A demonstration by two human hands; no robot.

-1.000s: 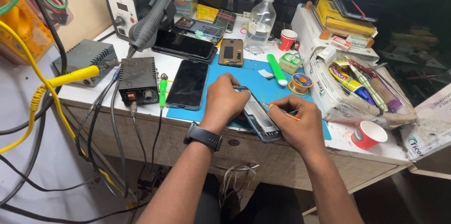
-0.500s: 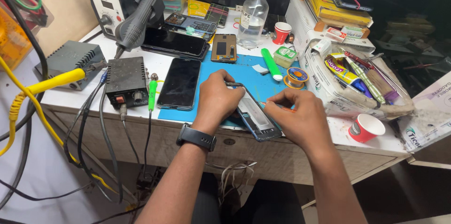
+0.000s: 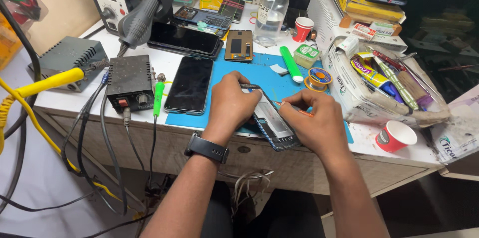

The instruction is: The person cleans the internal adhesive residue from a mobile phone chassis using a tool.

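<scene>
Left hand [image 3: 233, 102] curled over the upper end of an opened phone [image 3: 272, 120], fingers folded down on its edge, holding it against the blue mat [image 3: 259, 70] at the front of the surface [image 3: 75, 103]. Right hand [image 3: 319, 120] closed narrow on a thin orange tool [image 3: 297, 109], tip at the phone's right side. Same grip and same spot as half a second ago; hands barely shifted, only the view moved slightly, now showing a little more of the surface's left end. Black watch [image 3: 207, 148] on the left wrist. To the left on the mat, a dark phone [image 3: 189, 84] face up, flat and apart from the hands. Just beyond the hands, a green marker [image 3: 290, 63] and a small spool of wire [image 3: 318, 78]. Farther back, a clear bottle [image 3: 271, 10] upright beside a red paper cup [image 3: 303, 28]; a second red cup [image 3: 394, 135] tipped on its side near the right front corner. Black box with a knob [image 3: 129, 80] to the far left.
</scene>
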